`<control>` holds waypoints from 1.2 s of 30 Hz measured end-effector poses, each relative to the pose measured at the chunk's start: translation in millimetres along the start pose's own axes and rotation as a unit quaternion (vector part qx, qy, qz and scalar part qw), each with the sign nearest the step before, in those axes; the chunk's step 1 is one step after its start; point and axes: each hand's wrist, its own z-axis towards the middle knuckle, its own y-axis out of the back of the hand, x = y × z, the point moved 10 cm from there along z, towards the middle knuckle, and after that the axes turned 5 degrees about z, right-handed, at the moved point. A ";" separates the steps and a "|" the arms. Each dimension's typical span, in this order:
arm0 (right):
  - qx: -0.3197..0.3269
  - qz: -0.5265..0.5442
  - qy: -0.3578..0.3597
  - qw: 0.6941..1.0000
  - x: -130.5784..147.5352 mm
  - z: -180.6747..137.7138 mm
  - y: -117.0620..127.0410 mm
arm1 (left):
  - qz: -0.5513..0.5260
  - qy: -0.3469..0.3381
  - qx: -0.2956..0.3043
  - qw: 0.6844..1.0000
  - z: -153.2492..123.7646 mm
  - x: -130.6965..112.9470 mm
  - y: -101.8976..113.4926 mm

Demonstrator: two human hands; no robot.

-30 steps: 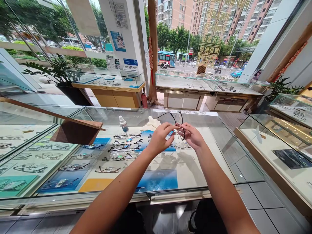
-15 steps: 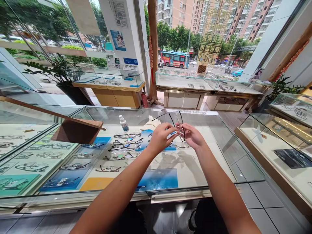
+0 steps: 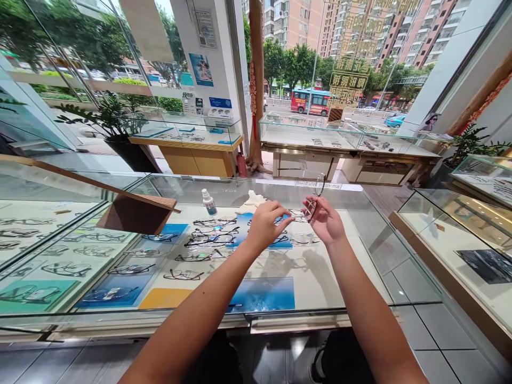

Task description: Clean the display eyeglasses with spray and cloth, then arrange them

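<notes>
My right hand [image 3: 327, 220] grips a pair of eyeglasses [image 3: 321, 185] above the glass display counter. One thin dark temple arm rises past the fingertips, and the fingers partly cover the rest of the frame. Just to the left is my left hand [image 3: 267, 225], its thumb and index finger pinched close together. Whatever lies between those fingertips, if anything, is too small to make out. A small gap separates the two hands. Below them, several pairs of glasses [image 3: 212, 238] lie in rows, some over a blue card [image 3: 245, 234].
A white bottle [image 3: 208, 202] and a crumpled pale cloth [image 3: 253, 199] sit at the counter's far side. A brown wooden stand [image 3: 134, 213] is at left. A glass showcase [image 3: 404, 213] stands at right. Farther off are more showcases and a fire extinguisher [image 3: 241, 165].
My left hand has come off the eyeglasses, and the hands are farther apart. The eyeglasses have moved slightly right and turned in my right hand. The view has shifted a little.
</notes>
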 end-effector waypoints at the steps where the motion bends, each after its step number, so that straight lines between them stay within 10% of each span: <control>1: 0.002 0.004 0.005 1.000 1.5 -0.7 -0.6 | -0.003 -0.006 0.001 1.000 1.3 -0.8 2.1; 5: -0.001 0.000 0.032 0.999 10.6 -1.6 3.2 | 0.040 0.076 -0.099 0.991 5.7 30.8 39.0; 10: 0.003 -0.038 0.053 0.998 15.8 -1.8 5.6 | 0.145 0.319 -0.278 0.894 -24.0 114.8 104.4; 20: 0.027 -0.087 0.047 0.995 7.2 -2.9 -3.1 | 0.170 0.576 -0.080 0.796 -81.4 230.1 89.4; 31: 0.037 -0.098 0.033 0.994 0.2 -2.4 -6.7 | 0.137 0.531 -0.090 0.831 -67.3 223.2 86.7; 36: 0.034 -0.109 0.046 0.992 2.5 -1.0 -6.9 | -0.262 0.347 -0.100 0.895 -15.3 163.9 39.4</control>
